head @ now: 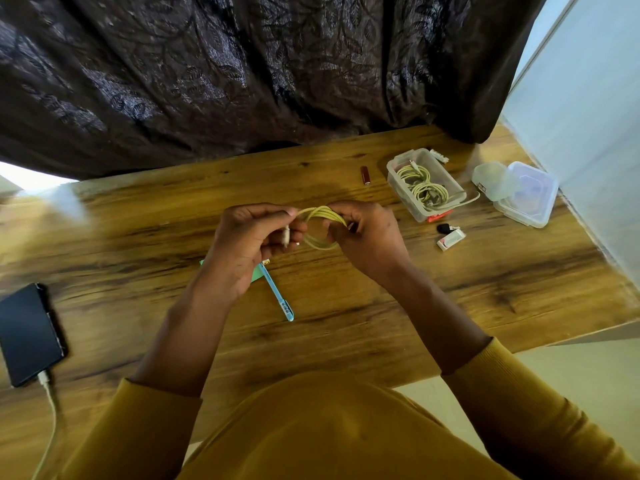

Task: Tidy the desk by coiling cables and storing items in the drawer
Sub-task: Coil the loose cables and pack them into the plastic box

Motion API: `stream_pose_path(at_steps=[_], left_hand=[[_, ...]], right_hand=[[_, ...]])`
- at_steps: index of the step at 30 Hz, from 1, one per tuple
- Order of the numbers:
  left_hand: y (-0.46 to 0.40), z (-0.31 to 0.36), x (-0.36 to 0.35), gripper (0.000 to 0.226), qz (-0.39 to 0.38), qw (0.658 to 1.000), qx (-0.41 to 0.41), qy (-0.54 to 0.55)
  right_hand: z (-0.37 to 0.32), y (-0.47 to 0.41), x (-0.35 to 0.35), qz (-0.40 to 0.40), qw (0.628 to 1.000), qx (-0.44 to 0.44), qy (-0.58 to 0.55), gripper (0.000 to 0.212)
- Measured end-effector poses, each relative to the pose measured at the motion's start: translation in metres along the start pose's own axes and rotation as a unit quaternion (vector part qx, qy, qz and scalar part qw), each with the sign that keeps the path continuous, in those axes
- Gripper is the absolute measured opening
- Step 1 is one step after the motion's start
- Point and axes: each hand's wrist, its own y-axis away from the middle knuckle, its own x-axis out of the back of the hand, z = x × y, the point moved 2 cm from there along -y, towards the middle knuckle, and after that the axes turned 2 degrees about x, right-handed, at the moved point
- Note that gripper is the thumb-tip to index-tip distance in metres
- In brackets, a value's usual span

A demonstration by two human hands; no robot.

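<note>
A pale yellow cable (320,225) is wound into a small coil above the middle of the wooden desk (346,306). My left hand (249,244) pinches the coil's left side, with the white plug ends sticking out below its fingers. My right hand (367,233) grips the coil's right side. A clear plastic box (424,183) at the back right holds more coiled yellow cables. Under my left hand lie a light blue pen (278,296) and a green card, mostly hidden.
A dark phone (29,334) with a white charging cable lies at the left edge. A red lighter (365,175), a small white and black item (450,237) and clear lidded containers (519,192) sit at the right. A dark curtain hangs behind the desk.
</note>
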Motion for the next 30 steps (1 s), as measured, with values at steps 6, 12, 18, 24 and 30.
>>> stream_pose_path(at_steps=[6, 12, 18, 24, 30], left_hand=[[-0.005, -0.010, -0.003, 0.013, -0.040, 0.998, 0.012, -0.050], [-0.013, -0.018, 0.003, 0.034, 0.010, 0.976, -0.125, -0.178], [-0.010, -0.013, 0.005, 0.047, -0.043, 0.968, -0.140, -0.202], [-0.007, -0.007, 0.007, 0.026, 0.004, 0.933, -0.201, -0.297], [0.000, -0.003, -0.003, 0.025, 0.049, 0.875, -0.270, -0.399]], right_hand=[[-0.002, -0.003, -0.002, 0.009, 1.000, 0.000, -0.026, 0.018], [-0.005, -0.002, -0.002, -0.021, 0.992, -0.018, -0.122, 0.012], [-0.007, -0.004, -0.003, -0.037, 0.985, -0.021, -0.167, 0.016], [-0.006, -0.004, -0.004, -0.056, 0.985, -0.019, -0.165, 0.017], [-0.010, -0.002, -0.004, -0.046, 0.990, -0.043, -0.124, 0.009]])
